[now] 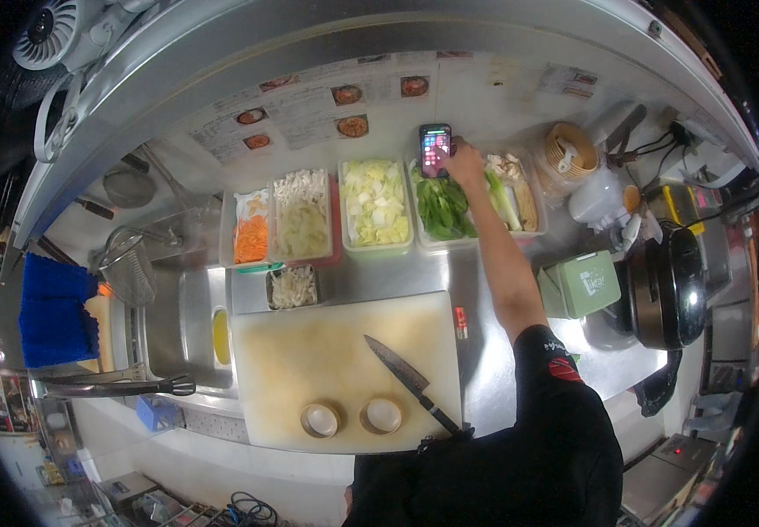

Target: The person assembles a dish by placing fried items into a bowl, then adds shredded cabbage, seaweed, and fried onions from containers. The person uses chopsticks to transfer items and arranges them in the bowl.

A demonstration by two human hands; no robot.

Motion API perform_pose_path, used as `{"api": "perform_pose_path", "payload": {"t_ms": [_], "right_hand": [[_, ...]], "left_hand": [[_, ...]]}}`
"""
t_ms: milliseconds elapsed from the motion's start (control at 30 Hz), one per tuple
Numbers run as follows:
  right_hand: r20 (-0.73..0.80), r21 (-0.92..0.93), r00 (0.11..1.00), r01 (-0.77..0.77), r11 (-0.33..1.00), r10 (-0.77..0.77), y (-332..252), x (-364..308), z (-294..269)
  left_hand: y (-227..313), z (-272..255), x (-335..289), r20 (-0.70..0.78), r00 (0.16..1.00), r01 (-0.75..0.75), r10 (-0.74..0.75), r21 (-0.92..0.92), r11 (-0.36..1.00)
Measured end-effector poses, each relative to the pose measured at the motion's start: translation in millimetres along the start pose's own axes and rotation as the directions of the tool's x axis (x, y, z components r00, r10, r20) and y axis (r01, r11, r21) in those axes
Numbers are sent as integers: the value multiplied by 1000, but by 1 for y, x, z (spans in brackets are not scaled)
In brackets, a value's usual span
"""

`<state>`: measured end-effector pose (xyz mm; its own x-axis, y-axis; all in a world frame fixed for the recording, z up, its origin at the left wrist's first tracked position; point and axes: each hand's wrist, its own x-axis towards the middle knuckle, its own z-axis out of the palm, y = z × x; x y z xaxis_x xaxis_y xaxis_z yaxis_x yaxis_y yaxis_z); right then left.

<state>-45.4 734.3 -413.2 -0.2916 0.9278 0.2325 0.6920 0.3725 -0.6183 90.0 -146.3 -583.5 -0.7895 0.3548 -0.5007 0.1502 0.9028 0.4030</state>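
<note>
A lit smartphone [433, 151] stands upright at the wall, behind the tub of green leaves [443, 209]. My right hand [463, 163] reaches over the tubs to it, closed at its right edge, with a digit over the screen. Of my left hand [348, 498] only a small patch of skin shows at the lower edge, beside my black clothing; its fingers are hidden. A knife [399, 365] lies slanted on the white cutting board [309, 338], blade toward the back. Two tape-like rings [320, 420] rest on the board's near edge.
Behind the board stand tubs of shredded carrot [251, 239], cut cabbage [377, 206] and leek with mushrooms [504, 198]. A small mushroom container [292, 287] sits nearer. The sink [182, 329] is left; a green box [579, 285] and black cooker [667, 290] are right.
</note>
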Motion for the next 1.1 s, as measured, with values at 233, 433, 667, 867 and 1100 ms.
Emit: {"api": "perform_pose_path", "payload": {"t_ms": [233, 433, 667, 867, 1100], "right_hand": [[-21, -13, 1000, -4, 1000, 4, -2, 4, 2], [-57, -18, 998, 19, 1000, -21, 1, 9, 7], [-29, 10, 999, 35, 999, -35, 17, 8, 8], [25, 96, 998, 52, 994, -54, 27, 7, 13], [34, 53, 998, 54, 997, -56, 28, 5, 13]], "left_hand": [[0, 0, 0, -5, 1000, 8, -8, -13, 1000], [2, 1, -1, -2, 1000, 12, -12, -21, 1000], [3, 0, -1, 0, 1000, 11, -11, -23, 1000], [3, -1, 2, 2, 1000, 6, -6, -19, 1000], [4, -2, 3, 2, 1000, 3, -3, -21, 1000]]}}
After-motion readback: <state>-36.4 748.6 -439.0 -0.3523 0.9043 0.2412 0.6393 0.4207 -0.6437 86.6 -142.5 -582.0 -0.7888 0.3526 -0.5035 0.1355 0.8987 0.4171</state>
